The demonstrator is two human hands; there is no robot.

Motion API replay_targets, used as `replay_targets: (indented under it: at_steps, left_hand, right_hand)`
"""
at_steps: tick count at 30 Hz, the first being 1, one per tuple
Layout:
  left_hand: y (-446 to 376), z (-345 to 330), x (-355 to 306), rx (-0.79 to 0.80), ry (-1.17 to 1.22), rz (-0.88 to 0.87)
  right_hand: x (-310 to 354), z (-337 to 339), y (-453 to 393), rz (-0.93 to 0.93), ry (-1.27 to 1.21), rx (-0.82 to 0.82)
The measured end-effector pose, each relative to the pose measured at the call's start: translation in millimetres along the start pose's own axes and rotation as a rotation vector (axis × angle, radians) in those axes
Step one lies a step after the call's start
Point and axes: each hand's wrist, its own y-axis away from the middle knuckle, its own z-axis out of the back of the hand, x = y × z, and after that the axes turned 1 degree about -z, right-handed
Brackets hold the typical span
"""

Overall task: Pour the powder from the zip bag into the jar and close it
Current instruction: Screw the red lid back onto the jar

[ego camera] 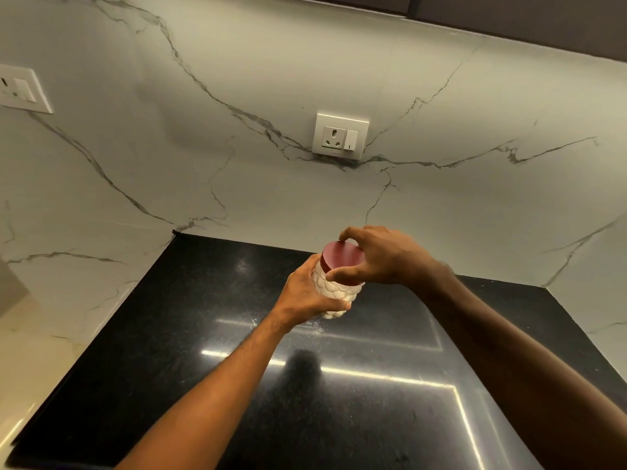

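Now left hand (305, 293) fingers wrapped round jar (336, 293), right hand (380, 256) fingers pinching red lid (341, 256) — seated on top.

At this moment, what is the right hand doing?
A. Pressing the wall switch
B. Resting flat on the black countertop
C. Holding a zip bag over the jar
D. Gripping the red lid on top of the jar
D. The right hand has its fingers and thumb curled round the red lid seated on the jar, while the left hand holds the jar's body.
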Motion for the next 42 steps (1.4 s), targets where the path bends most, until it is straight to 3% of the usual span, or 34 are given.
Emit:
replay_targets:
  at_steps: [5,8,12,15,19,23,32,35,38,42]
  left_hand:
    - [-4,3,0,-0.005,0.008,0.001]
    - [-6,3,0,0.0,-0.004,-0.01]
    - [-4,1,1,0.018,-0.013,-0.001]
    - [-4,2,2,0.032,-0.001,0.013]
    - [-6,6,0,0.06,0.012,0.026]
    - [-6,7,1,0.067,0.008,0.022]
    - [-4,4,-5,0.01,0.001,0.019]
    - [-4,3,-4,0.028,0.003,0.023]
    - [-3,6,-3,0.03,0.038,0.039]
    - [-5,9,-6,0.082,0.032,0.025]
  right_hand:
    - [-7,10,1,0.158,-0.139,0.218]
    - [-8,10,0,0.197,-0.103,0.163]
    - [-9,4,-4,0.058,-0.042,0.059]
    - [-12,4,-5,0.042,-0.044,0.15]
    - [-10,6,-2,0.214,-0.066,0.249]
    - [-7,3,-5,0.223,-0.026,0.167]
    - [-3,-14,-8,0.004,-0.043,-0.122]
    - [-1,-13,-8,-0.061,-0.01,-0.021]
    - [-4,-1,-5,0.041,-0.107,0.192]
    - [-3,4,0,0.163,-0.092,0.185]
